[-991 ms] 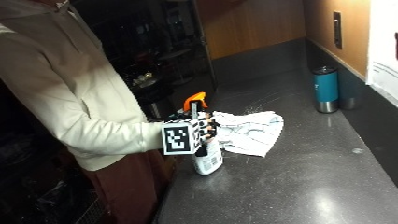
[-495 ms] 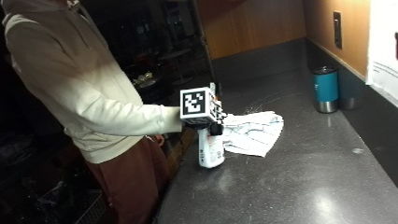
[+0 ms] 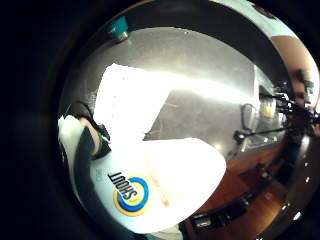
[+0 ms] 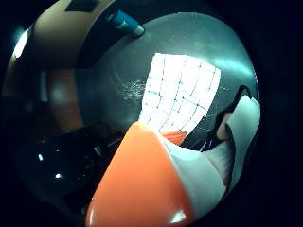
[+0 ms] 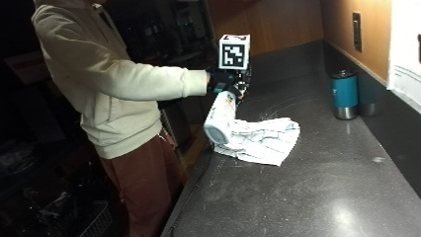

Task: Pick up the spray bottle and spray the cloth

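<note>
In the outside view my gloved right hand grips the neck of a white spray bottle and holds it lifted above the counter, its body tilted down toward me. Just beyond and below it, a white cloth with a thin grid pattern lies crumpled on the dark counter. The little finger side palm view shows the bottle's white body with a round blue and yellow label, the cloth behind it. The thumb side palm view is filled by the orange spray head, with the cloth past it.
A teal travel mug stands near the back wall, to the right of the cloth. The counter's front edge runs close to the person's body. Dark shelves stand behind the person. A white sheet hangs on the wall at far right.
The hand has raised the bottle off the counter, from beside the cloth's near edge up to chest height, and tilted it. The cloth and mug lie as before.
</note>
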`<act>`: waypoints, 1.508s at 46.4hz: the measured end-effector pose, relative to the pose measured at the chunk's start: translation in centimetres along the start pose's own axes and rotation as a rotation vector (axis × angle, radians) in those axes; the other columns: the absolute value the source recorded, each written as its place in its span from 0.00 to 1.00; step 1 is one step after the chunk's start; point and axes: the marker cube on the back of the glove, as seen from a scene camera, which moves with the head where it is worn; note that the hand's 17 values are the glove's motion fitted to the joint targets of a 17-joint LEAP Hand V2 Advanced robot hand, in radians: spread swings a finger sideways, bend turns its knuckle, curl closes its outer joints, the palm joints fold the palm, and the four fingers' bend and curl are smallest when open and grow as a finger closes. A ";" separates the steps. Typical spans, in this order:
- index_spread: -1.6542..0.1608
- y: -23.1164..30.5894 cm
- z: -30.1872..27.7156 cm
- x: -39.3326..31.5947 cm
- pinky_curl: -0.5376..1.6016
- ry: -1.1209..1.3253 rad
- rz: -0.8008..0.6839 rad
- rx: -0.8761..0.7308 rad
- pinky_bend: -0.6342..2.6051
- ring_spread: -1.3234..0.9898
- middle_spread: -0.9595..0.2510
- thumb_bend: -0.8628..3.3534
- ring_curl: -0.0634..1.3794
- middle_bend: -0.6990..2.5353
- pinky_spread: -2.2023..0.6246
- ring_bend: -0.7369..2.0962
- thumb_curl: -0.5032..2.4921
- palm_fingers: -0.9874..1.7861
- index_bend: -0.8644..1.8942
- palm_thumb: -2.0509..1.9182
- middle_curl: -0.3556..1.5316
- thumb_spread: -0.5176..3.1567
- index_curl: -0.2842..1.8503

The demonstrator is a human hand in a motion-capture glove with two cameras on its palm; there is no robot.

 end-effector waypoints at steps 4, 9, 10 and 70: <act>0.83 0.4 -0.8 -0.6 0.42 0.247 -0.089 -0.037 0.28 0.50 0.70 0.20 0.36 0.41 0.71 0.49 0.40 0.86 0.50 0.76 0.46 0.15 0.38; 0.83 0.2 -1.3 -4.6 0.42 0.213 0.029 -0.062 0.29 0.50 0.70 0.20 0.37 0.41 0.71 0.49 0.40 0.86 0.50 0.76 0.46 0.15 0.38; 0.83 0.2 -1.2 -5.1 0.42 0.221 0.039 -0.067 0.29 0.50 0.70 0.20 0.36 0.41 0.71 0.49 0.40 0.86 0.50 0.76 0.46 0.15 0.38; 0.83 -0.6 -7.1 -18.3 0.42 -0.651 -0.188 0.182 0.29 0.50 0.70 0.20 0.36 0.41 0.71 0.49 0.42 0.86 0.50 0.76 0.46 0.15 0.38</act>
